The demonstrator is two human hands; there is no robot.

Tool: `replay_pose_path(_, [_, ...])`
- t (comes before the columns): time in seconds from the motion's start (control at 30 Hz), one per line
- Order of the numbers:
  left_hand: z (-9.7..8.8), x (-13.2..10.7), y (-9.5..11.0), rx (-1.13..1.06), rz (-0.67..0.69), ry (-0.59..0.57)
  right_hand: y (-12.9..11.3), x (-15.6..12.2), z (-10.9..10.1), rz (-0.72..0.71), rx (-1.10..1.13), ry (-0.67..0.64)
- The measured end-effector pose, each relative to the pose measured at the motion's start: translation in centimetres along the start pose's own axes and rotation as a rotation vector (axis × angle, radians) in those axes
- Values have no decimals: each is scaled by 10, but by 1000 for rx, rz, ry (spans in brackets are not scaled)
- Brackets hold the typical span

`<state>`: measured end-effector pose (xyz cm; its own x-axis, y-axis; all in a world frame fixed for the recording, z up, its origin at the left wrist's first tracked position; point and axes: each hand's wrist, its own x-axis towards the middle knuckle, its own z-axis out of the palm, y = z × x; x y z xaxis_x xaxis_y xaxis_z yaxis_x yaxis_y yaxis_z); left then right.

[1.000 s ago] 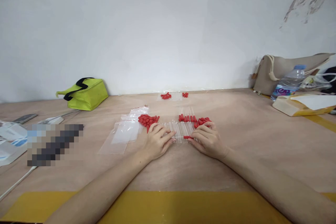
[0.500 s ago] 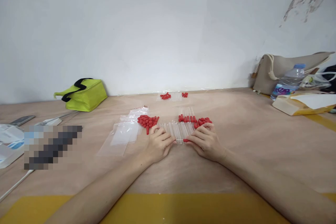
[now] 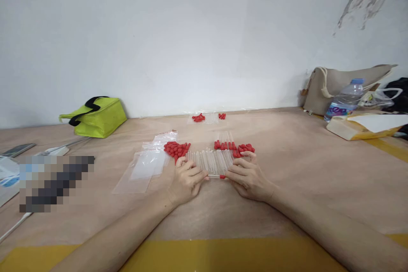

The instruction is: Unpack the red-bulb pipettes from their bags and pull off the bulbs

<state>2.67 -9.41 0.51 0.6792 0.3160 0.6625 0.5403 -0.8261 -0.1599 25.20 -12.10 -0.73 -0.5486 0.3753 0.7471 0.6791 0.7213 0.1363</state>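
A row of clear thin tubes (image 3: 212, 160) lies side by side on the brown table. My left hand (image 3: 185, 179) and my right hand (image 3: 247, 176) meet at the near end of the row. Both pinch the ends of one clear tube with a red cap (image 3: 219, 176), my left hand at its bare end and my right at the capped end. A heap of loose red caps (image 3: 176, 148) lies just beyond my left hand. Capped tubes and more red caps (image 3: 234, 147) lie just beyond my right hand.
Clear zip bags (image 3: 148, 166) lie left of the tubes; another bag with red caps (image 3: 204, 117) is by the wall. A lime green bag (image 3: 95, 115) stands far left. A beige bag (image 3: 334, 87), a water bottle (image 3: 342, 101) and a box (image 3: 363, 126) are at the right.
Both hands have drawn slightly toward me with the red-capped tube held between them. The view has shifted a little, so everything sits further left.
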Motion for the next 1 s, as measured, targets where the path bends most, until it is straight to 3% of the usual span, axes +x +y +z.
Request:
replay_pose_path(0.2, [-4, -11, -12, -5, -83, 21, 11, -10, -6, 54, 19, 52])
replay_pose_path(0.4, [2, -23, -35, -146, -335, 44, 33, -15, -7, 303, 221, 209])
replay_pose_path(0.53, [8, -23, -42, -142, -395, 26, 41, -15, 4, 449, 326, 259])
replay_pose_path(0.67, [8, -22, -45, -92, -428, 45, 63, -20, 11, 759, 353, 268])
replay_pose_path(0.77, [7, -20, -44, -76, -420, 53, 84, -16, 6, 966, 376, 218])
replay_pose_path(0.87, [8, -19, -41, -58, -400, 36, 101, -7, -5, 1027, 383, 86])
replay_pose_path(1.0, [10, -17, -36, -105, -361, 6, 111, 0, -10, 1069, 340, 17])
